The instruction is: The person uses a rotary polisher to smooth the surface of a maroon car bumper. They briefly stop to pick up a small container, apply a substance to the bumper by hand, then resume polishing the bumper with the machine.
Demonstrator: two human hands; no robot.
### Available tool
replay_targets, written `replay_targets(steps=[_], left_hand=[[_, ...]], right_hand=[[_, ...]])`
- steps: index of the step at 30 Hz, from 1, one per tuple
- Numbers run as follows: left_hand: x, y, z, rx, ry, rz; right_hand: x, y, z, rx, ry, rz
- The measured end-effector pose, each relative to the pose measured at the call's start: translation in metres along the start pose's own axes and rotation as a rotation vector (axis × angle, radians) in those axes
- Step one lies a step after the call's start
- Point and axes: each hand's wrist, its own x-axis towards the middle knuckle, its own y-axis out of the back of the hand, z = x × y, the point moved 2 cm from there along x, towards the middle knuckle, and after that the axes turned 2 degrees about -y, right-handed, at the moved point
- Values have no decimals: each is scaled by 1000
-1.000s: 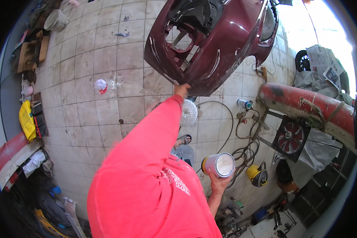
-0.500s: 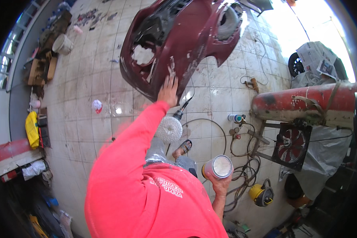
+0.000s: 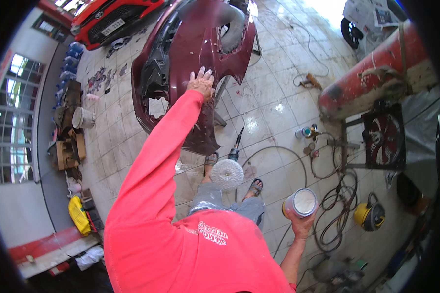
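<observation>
A maroon car bumper (image 3: 186,58) with a glossy skin and cut-out openings stands ahead of me. My left hand (image 3: 201,84) rests on its surface with the fingers spread and whitish fingertips, holding nothing. In my right hand (image 3: 302,225), low at the right, is a round can (image 3: 304,202) held upright; pale, creamy stuff shows at its top. A polisher (image 3: 233,154) with a round white wool pad (image 3: 227,175) is near my feet, below the bumper's near end; neither hand touches it.
Hoses (image 3: 335,215) coil on the tiled floor at the right, near a yellow-and-black vacuum (image 3: 369,215). A large red tank (image 3: 376,73) and a fan (image 3: 384,136) stand beyond. A red car (image 3: 115,22) is at the far left, a white bucket (image 3: 84,117) along the left wall.
My left hand has slid farther up along the bumper from its near end. The view has shifted, bringing the red car in. The can stays in my right hand.
</observation>
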Motion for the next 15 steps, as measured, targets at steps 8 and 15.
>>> replay_targets(steps=[8, 15], left_hand=[[-163, -127, 49, 307, -511, -312], [-177, -137, 44, 108, -607, -307]], right_hand=[[-47, -61, 2, 100, -140, 157], [-36, -108, -19, 153, -141, 60]])
